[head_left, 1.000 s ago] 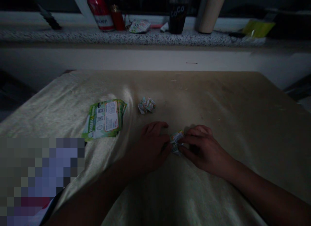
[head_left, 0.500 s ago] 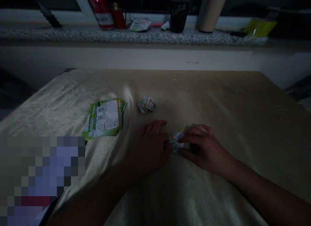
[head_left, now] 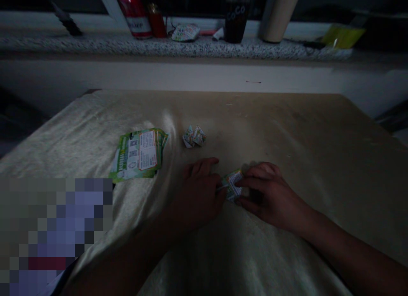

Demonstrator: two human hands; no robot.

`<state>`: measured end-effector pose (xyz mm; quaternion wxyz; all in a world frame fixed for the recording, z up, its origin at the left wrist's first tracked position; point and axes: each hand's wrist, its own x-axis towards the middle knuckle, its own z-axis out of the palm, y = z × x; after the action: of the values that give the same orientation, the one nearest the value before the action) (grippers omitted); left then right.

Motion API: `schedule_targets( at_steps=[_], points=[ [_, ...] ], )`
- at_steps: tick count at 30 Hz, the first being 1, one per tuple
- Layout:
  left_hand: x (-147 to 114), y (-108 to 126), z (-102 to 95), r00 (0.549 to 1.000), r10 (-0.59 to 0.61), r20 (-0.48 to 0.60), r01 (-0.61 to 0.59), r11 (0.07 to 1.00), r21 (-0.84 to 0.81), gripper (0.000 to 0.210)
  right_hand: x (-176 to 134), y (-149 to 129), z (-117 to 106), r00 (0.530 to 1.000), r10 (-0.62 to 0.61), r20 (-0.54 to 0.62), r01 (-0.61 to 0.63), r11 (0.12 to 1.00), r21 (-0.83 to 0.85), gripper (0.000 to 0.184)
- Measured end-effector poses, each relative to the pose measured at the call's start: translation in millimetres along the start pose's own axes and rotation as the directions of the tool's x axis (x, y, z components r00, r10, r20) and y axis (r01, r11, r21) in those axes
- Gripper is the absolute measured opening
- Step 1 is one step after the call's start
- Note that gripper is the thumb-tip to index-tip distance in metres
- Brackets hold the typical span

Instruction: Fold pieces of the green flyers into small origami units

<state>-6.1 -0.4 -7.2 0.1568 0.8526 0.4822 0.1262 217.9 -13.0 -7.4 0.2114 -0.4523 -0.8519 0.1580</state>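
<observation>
A small folded piece of printed paper (head_left: 233, 186), green and white, lies on the cloth-covered table between my hands. My left hand (head_left: 204, 190) pinches its left side between thumb and forefinger, the other fingers resting spread on the cloth. At its right side my right hand (head_left: 267, 190) grips the edge with thumb and forefinger, the rest curled. Beyond my left hand sit folded paper pieces (head_left: 194, 136) of the same print, touching or close together. To the left lies a loose stack of green printed leaflets (head_left: 138, 156).
On the speckled stone sill (head_left: 204, 49) stand a red can (head_left: 135, 15), a red lighter-like object (head_left: 157, 22), a dark CoCo cup (head_left: 235, 20) and a tan cylinder (head_left: 280, 15). A yellow packet (head_left: 344, 36) lies at its right. A pixelated patch covers the lower left.
Both hands stay nearly in place on the folded paper. A little more of the paper shows between the fingers; the whole view has shifted very slightly.
</observation>
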Motion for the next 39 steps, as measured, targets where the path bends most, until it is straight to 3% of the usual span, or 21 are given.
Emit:
schedule_targets(
  at_steps=[4, 8, 15, 39],
  points=[
    [-0.2, -1.9, 2.2, 1.000, 0.019, -0.003, -0.019, 1.000, 0.000, 0.015, 1.7, -0.5, -0.7, 0.996, -0.087, -0.029, 0.087, 0.996, -0.011, 0.025],
    [1.3, -0.9, 0.9, 1.000, -0.002, 0.001, 0.002, 1.000, -0.017, 0.016, 4.5, 0.7, -0.7, 0.989, -0.145, 0.022, 0.144, 0.989, 0.041, 0.031],
    [3.0, 1.9, -2.8, 0.999, -0.035, 0.025, 0.036, 0.999, -0.037, 0.017, 6.4, 0.7, -2.6, 0.988, -0.134, 0.076, 0.127, 0.988, 0.082, 0.026],
    [3.2, 1.2, -2.0, 0.999, -0.047, 0.021, 0.048, 0.998, -0.033, 0.020, 5.4, -0.2, -0.9, 0.990, -0.087, 0.115, 0.077, 0.993, 0.085, 0.034]
  ],
)
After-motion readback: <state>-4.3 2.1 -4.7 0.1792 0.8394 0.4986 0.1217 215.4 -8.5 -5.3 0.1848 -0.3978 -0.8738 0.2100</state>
